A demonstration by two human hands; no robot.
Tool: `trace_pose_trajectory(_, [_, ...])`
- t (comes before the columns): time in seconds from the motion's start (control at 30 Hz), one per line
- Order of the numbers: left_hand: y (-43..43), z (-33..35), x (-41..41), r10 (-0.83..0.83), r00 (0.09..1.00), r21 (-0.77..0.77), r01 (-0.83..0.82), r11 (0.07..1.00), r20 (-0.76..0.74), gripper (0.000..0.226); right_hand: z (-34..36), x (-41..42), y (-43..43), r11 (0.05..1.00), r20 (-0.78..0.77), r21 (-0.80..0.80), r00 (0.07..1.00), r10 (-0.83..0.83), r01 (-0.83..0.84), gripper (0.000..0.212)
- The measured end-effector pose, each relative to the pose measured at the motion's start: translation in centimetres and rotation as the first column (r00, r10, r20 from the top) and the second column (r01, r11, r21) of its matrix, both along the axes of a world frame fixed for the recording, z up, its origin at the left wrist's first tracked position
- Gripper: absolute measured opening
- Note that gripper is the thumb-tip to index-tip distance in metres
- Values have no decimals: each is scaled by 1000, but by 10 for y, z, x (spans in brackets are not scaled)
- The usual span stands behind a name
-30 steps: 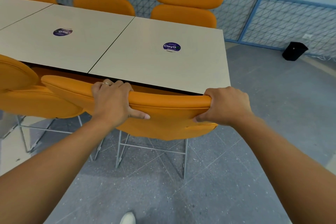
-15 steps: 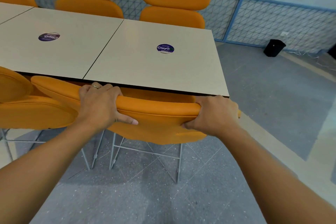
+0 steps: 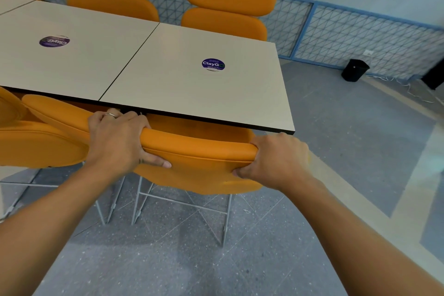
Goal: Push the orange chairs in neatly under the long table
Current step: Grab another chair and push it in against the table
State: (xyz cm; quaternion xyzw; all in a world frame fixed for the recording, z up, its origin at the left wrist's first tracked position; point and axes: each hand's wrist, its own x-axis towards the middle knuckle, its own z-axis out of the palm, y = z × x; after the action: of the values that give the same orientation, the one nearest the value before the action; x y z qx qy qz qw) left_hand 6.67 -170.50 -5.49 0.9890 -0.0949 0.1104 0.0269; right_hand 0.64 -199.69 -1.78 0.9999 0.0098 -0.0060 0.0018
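Note:
An orange chair [image 3: 199, 151] with grey wire legs stands at the near edge of the long pale table [image 3: 168, 84], its backrest top just below and in front of the tabletop edge. My left hand [image 3: 117, 142] grips the left part of the backrest top, fingers over it and thumb on the back. My right hand [image 3: 276, 158] grips the backrest's right end. A second orange chair [image 3: 31, 142] stands close on its left, overlapping it.
Three more orange chairs [image 3: 228, 5] line the table's far side against a blue mesh fence [image 3: 348, 36]. A black bin [image 3: 355, 70] stands on the grey floor at the right. Round purple stickers [image 3: 213, 65] lie on the tabletop.
The chair has slid a little toward the table, so its backrest now lies nearer the tabletop edge. Both hands keep the same grip. The view has shifted slightly.

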Motion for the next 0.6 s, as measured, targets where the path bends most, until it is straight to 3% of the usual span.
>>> trace_pose_trajectory(0.2, [-19,2,2,55,998,-54,-56,997,-14,102,0,20,-23,997,-25,-18,997,74,-74,52])
trace_pose_trajectory(0.6, [-63,5,0,62,998,-35,-63,997,-33,100,-1,26,-59,998,-13,-10,998,-60,60,53])
